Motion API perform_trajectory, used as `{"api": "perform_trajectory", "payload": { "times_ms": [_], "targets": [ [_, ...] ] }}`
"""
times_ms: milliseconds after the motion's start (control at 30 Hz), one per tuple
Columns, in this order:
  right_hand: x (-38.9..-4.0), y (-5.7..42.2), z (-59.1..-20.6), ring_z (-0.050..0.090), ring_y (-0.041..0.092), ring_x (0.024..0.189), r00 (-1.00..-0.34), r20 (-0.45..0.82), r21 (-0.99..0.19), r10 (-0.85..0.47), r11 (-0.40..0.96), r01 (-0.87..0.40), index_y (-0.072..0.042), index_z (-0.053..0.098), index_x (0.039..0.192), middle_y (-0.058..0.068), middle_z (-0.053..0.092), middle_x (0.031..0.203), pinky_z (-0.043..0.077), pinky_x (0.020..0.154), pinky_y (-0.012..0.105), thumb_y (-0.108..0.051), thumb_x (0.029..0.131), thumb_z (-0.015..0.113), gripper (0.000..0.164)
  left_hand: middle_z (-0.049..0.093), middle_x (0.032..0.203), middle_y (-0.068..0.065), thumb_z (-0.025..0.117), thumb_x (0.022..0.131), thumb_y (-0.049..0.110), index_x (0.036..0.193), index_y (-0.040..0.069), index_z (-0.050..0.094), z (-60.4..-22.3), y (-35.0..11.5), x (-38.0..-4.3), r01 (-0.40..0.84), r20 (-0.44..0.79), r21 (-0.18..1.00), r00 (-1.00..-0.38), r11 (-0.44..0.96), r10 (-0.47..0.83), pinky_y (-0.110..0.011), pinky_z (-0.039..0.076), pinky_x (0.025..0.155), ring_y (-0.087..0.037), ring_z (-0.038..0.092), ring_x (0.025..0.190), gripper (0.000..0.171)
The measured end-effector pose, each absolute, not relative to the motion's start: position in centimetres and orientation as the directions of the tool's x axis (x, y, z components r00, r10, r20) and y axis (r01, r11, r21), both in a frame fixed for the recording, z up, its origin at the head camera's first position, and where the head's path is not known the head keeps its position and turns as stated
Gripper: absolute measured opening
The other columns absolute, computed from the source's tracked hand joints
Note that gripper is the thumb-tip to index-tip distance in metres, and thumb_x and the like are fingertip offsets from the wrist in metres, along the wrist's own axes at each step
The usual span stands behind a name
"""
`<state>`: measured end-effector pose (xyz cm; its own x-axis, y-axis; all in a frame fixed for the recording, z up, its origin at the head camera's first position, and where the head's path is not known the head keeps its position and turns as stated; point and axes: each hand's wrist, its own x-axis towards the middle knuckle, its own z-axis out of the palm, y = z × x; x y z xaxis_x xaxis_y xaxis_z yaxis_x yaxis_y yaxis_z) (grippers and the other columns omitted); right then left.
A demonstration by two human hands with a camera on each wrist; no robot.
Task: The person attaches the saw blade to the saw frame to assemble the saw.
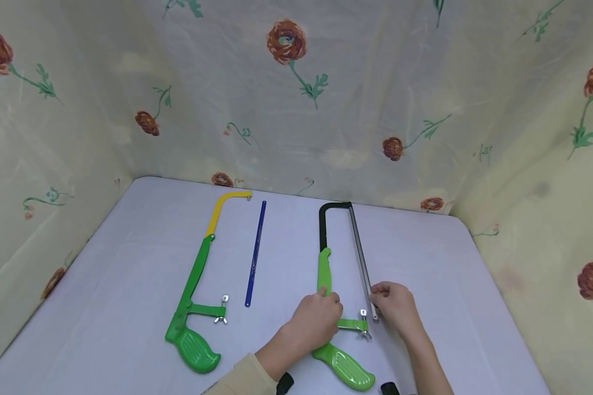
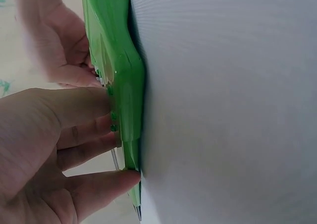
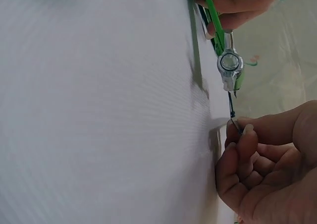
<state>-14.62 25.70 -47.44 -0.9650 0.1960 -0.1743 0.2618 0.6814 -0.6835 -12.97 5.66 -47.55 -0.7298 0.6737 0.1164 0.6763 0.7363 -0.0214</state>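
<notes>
Lime-green saw (image 1: 324, 270): my left hand (image 1: 315, 317) grips it; beside it, my right hand (image 1: 396, 307) pinches the blade (image 1: 361, 258), best untwisted.

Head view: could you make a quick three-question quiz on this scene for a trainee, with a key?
1. True or false: the blue blade lies between the yellow-and-green saw frame and the black-and-light-green saw frame, touching neither.
2. Which thing does the right hand pinch?
A) the blue blade
B) the grey blade
C) the dark green handle
3. Fill in: the left hand grips the ____ part of the right-hand saw frame.

Key: 1. True. 2. B. 3. Light green.
</notes>
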Motion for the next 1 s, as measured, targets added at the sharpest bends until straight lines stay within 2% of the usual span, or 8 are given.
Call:
{"api": "perform_trajectory", "payload": {
  "times_ms": [467, 1000],
  "targets": [
    [-14.63, 25.78, -47.42, 0.059, 0.013, 0.065, -0.965, -0.172, -0.705, 0.196, 0.660, 0.260, 0.008, 0.067, 0.109, 0.015, 0.071, 0.086, 0.049, 0.054, 0.021, -0.008, 0.090, 0.063, 0.025, 0.072, 0.112, 0.001, 0.074, 0.087, 0.035, 0.105, 0.018, 0.076, -47.67, 5.72, -12.97, 0.671, 0.116, -0.013, -0.735, 0.741, 0.668, -0.027, 0.061, 0.084, -0.024, 0.067, 0.117, 0.025],
    [-14.77, 25.87, -47.24, 0.060, 0.013, 0.068, -0.958, -0.224, -0.787, 0.180, 0.547, 0.286, 0.011, 0.064, 0.112, 0.014, 0.072, 0.086, 0.053, 0.057, 0.021, -0.005, 0.091, 0.062, 0.026, 0.073, 0.110, 0.000, 0.076, 0.084, 0.027, 0.102, 0.016, 0.077, -47.62, 5.64, -12.99, 0.668, 0.142, 0.037, -0.740, 0.743, 0.658, -0.028, 0.059, 0.089, -0.024, 0.068, 0.116, 0.021]
  ]
}}
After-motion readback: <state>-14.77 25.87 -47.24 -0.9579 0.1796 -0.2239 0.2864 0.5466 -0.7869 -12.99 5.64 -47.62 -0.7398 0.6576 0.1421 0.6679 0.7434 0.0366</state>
